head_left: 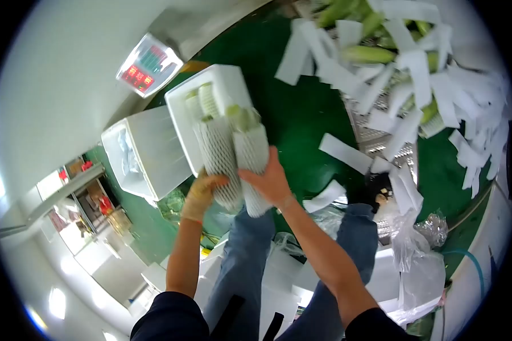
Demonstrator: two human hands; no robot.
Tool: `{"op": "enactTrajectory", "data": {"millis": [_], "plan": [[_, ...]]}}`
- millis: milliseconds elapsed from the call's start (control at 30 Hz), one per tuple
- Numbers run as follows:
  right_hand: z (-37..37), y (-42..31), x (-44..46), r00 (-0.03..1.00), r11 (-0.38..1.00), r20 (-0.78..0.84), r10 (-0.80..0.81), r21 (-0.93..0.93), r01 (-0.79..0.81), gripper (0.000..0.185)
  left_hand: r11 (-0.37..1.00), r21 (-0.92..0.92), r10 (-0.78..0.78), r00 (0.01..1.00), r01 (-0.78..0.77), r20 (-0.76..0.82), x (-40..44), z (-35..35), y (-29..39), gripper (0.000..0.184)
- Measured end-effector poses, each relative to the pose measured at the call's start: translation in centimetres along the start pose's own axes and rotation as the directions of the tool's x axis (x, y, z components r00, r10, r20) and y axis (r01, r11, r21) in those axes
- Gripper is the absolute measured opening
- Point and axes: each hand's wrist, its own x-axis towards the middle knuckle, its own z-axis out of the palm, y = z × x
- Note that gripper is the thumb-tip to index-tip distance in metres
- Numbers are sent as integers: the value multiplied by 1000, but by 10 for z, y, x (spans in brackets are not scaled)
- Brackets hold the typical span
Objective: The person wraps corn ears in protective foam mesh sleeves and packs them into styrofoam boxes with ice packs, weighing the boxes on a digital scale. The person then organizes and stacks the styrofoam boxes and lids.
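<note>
Holding, at this moment: two long bundles, side by side, each in a white net sleeve, pale green ends uppermost; by their look, corn cobs. Left bundle (219, 159): gripped low on its outer side by the left hand (200, 196), which wears a pale glove. Right bundle (251, 156): held by the right hand (273, 182), bare, thumb across the front. Both hands part-closed around their loads.

Step in hand, as judged: carrying or steadying the pair over the near side of the foam box. From this pose, any move calls for an even grip, the bundles kept together and their ends clear of the rim. Contact between bundles and rim: cannot tell.

Containers:
- Foam box (237, 79), white, open; sleeved cobs (207, 99) inside, toward the far-left part.
- Second box (162, 150), white, just beside the first, tipped with its opening sideways; bluish plastic (126, 150) within.
- Metal tray (407, 156), perforated; white strips (418, 74) and green cobs (370, 54) heaped over it.

Also present: scale (139, 74), red digits lit, near the foam box; clear plastic bag (421, 278) beyond the right knee.
</note>
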Motion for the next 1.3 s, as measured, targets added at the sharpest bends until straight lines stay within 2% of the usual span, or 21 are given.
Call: {"op": "enactTrajectory", "data": {"millis": [100, 133, 167, 233, 267, 300, 333, 400, 433, 500, 567, 633, 767, 833, 933, 1000, 1133, 1167, 1233, 1267, 1300], "plan": [[92, 12, 72, 996, 990, 70, -48, -130, 57, 72, 954, 169, 249, 968, -249, 23, 74, -142, -11, 27], [111, 16, 97, 998, 968, 63, -24, -250, 39, 76, 795, 468, 396, 915, -386, 83, 92, -153, -5, 27], [130, 32, 123, 999, 935, 36, -29, -353, 39, 76, 525, 706, 512, 839, -476, 185, 109, -161, 10, 28], [145, 42, 158, 999, 842, -8, 35, -539, -33, 74, 283, 811, 513, 795, -512, 323, 135, -165, 36, 29], [145, 53, 164, 992, 807, -6, -126, -582, 99, 72, 728, 544, 341, 909, -417, 241, 154, -178, 37, 23], [143, 62, 163, 958, 746, 14, -286, -624, 232, 71, 974, 144, 134, 960, -173, 247, 164, -188, 33, 30], [145, 57, 150, 901, 582, 65, -430, -743, 331, 68, 1000, 8, 26, 998, -26, 52, 140, -159, 55, 37], [156, 38, 122, 785, 217, 195, -588, -897, 386, 63, 758, 592, 414, 904, -273, -112, 141, -157, 33, 62], [159, 30, 106, 784, 201, 209, -585, -899, 390, 63, 652, 755, 492, 797, -72, -349, 109, -124, 46, 71], [158, 14, 75, 808, 326, 176, -562, -851, 412, 59, 415, 848, 848, 479, -330, -228, 92, -125, 47, 81], [149, 9, 42, 854, 433, 167, -494, -804, 408, 58, 489, 783, 828, 487, -383, -279, 72, -132, 53, 77], [134, 8, 12, 881, 440, 190, -434, -809, 391, 55, 353, 873, 865, 474, -336, -167, 65, -154, 41, 77], [105, 14, -45, 958, 453, 169, -234, -853, 261, 48, 546, 735, 774, 577, -401, -261, 33, -175, 16, 63], [97, 14, -65, 973, 488, 152, -172, -845, 218, 46, 531, 752, 788, 553, -391, -269, 20, -179, 3, 59], [91, 18, -94, 986, 495, 142, -85, -853, 165, 44, 641, 670, 711, 619, -375, -333, 1, -180, -11, 55], [92, 20, -94, 984, 463, 160, -75, -869, 176, 43, 611, 705, 732, 596, -359, -331, -5, -176, -10, 54], [118, 35, -66, 991, 614, 133, -5, -781, 108, 46, 491, 809, 772, 591, -323, -232, 6, -153, 15, 51], [128, 42, -43, 993, 653, 116, -25, -750, 104, 47, 487, 775, 804, 553, -404, -217, 19, -147, 19, 48], [146, 74, 10, 996, 670, -88, -36, -742, -41, 58, 504, 764, 769, 612, -403, -185, 53, -134, 32, 52], [151, 95, 41, 981, 526, -168, -97, -846, -93, 65, 467, 782, 786, 599, -412, -154, 74, -132, 32, 56], [154, 108, 67, 956, 368, -239, -168, -915, -164, 71, 468, 837, 718, 674, -285, -172, 95, -126, 30, 63]]}}
